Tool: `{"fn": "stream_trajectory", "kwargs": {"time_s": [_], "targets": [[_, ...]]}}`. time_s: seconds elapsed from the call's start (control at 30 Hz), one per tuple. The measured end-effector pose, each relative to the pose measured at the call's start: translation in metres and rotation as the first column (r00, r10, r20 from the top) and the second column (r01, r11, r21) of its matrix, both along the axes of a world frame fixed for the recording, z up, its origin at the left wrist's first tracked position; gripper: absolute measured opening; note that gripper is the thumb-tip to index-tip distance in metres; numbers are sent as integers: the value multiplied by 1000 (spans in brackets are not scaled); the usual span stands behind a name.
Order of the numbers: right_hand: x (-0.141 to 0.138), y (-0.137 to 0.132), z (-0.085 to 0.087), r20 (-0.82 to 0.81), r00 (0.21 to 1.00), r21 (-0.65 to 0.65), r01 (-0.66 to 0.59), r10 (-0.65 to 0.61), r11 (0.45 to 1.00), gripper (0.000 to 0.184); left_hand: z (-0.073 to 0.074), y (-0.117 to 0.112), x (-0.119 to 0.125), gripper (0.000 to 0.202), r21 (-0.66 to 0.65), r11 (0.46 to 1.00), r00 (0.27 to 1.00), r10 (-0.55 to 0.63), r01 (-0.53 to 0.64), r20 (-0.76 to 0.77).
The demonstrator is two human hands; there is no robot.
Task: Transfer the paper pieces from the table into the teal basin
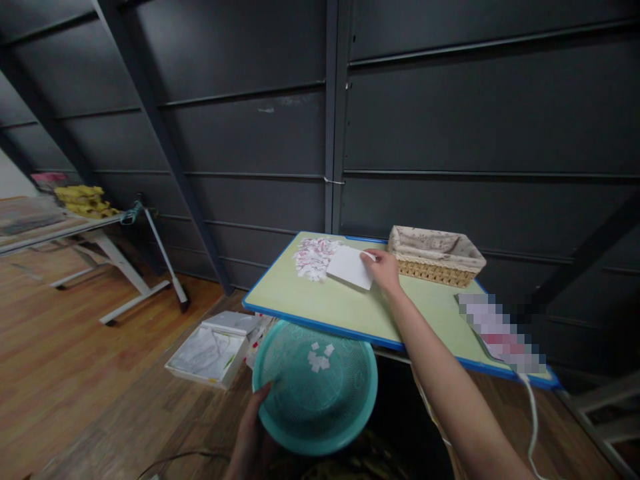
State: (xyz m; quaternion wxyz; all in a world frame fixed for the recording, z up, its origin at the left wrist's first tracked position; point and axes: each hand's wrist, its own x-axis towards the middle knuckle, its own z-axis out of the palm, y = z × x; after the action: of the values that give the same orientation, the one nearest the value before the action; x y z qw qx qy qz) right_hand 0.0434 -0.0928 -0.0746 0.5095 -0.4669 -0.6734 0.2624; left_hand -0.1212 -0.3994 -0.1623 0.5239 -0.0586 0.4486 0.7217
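Teal mesh basket [320, 446] holding small white squares [319, 364] is gripped at its rim by the left hand [251, 423] below the bench [320, 305], while the right hand [384, 269] pinches a white card [348, 268] beside piled scraps [313, 255], apparently a sweeping step, next calling for a steady basket.

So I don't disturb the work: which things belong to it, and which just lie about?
In use, it seems: white card, in right hand; teal basket, in left hand; paper scraps.

Likely idle: wicker basket; white box; yellow pile.
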Motion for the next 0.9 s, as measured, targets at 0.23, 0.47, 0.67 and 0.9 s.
{"fn": "stream_trajectory", "kwargs": {"time_s": [0.23,0.47,0.67,0.9], "targets": [[-5,-3,-4,229,971,85,49,-68,995,37,1,3,-1,70,-82,996,999,13,-16,-37],[-10,-5,-9,262,965,104,-59,29,993,33,6,3,0,72,-85,995,998,-57,58,20],[-3,-7,0,271,955,105,95,-121,990,28,11,2,2,68,-99,995,999,-21,24,30],[-2,-8,0,303,939,118,131,-162,984,30,0,5,-2,69,-138,990,1000,-28,26,-14]]}}
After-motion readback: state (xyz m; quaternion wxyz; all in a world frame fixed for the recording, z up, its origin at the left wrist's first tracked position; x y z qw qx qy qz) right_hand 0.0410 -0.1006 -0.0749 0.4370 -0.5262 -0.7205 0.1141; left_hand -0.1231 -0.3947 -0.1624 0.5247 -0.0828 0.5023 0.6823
